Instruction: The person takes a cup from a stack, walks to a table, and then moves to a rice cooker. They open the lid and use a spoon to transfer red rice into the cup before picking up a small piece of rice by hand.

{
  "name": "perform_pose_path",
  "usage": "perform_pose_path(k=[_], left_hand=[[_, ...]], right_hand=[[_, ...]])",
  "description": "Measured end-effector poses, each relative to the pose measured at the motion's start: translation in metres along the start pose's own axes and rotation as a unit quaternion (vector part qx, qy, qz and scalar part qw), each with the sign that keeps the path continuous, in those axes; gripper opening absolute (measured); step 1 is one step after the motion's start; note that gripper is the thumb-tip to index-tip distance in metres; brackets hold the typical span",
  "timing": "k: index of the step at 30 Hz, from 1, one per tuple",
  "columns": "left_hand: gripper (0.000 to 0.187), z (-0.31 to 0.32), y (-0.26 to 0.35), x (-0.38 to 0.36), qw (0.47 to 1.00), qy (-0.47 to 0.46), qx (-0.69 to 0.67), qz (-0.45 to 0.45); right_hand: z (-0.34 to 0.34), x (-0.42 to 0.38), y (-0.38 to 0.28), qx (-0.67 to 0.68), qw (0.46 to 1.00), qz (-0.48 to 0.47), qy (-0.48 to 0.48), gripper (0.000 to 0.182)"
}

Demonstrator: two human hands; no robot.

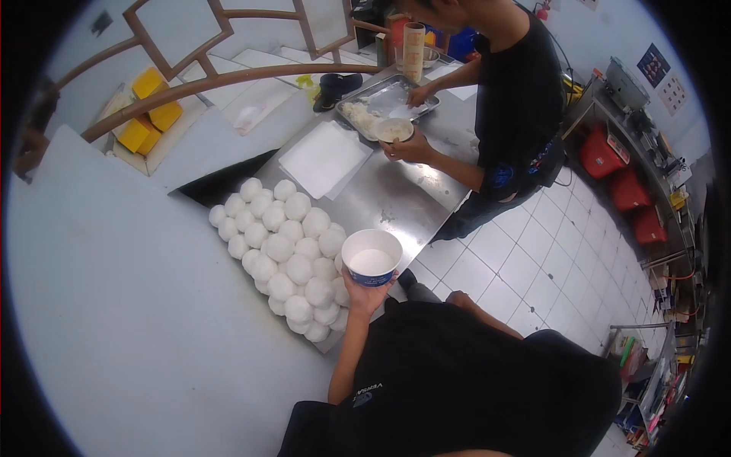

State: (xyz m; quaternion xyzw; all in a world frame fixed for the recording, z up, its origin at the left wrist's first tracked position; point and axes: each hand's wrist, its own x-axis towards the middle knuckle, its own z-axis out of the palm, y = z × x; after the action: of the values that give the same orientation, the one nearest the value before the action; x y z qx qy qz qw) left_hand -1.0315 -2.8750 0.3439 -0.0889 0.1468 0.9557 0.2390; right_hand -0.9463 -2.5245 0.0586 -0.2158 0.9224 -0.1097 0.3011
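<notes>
My left hand is wrapped round a paper tub, white inside with a blue outer band. The tub is upright beside the right edge of a big pile of round white balls; its bottom looks white, and I cannot make out whether anything is in it. My right hand is low beside my body, past the table's edge, partly hidden; its fingers are too small to read. Beyond the balls, white paper sheets lie on the steel table.
Across the table a co-worker in black holds a bowl over a metal tray of pale, crumbly material. A patterned cylinder stands behind the tray. Yellow containers are at the upper left. Shelves with red bins line the right side.
</notes>
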Motion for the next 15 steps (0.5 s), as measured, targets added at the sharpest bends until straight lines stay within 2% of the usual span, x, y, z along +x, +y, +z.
perform_pose_path(k=[2,5,6,8,11,15], left_hand=[[0.078,0.001,0.000,0.001,1.000,0.005,0.004,0.001],[0.079,0.002,0.001,0.001,1.000,0.003,0.002,0.001],[0.079,-0.001,0.000,0.002,1.000,-0.004,-0.003,0.000],[0.080,-0.002,0.000,0.005,1.000,-0.007,-0.007,-0.003],[0.081,-0.005,-0.002,0.008,1.000,-0.008,-0.005,-0.009],[0.081,-0.009,-0.006,0.009,1.000,-0.010,-0.013,-0.020]], right_hand=[[0.031,0.012,0.019,0.008,1.000,0.014,0.020,0.035],[-0.019,-0.012,-0.019,-0.008,0.998,0.049,-0.029,0.030],[-0.025,-0.013,-0.023,-0.016,0.999,0.028,-0.017,0.031],[-0.003,-0.009,-0.011,-0.030,0.999,-0.013,0.009,0.031],[-0.031,-0.027,-0.032,-0.005,1.000,0.019,0.015,0.030],[-0.028,-0.037,-0.035,0.026,0.998,0.055,0.022,0.028]])
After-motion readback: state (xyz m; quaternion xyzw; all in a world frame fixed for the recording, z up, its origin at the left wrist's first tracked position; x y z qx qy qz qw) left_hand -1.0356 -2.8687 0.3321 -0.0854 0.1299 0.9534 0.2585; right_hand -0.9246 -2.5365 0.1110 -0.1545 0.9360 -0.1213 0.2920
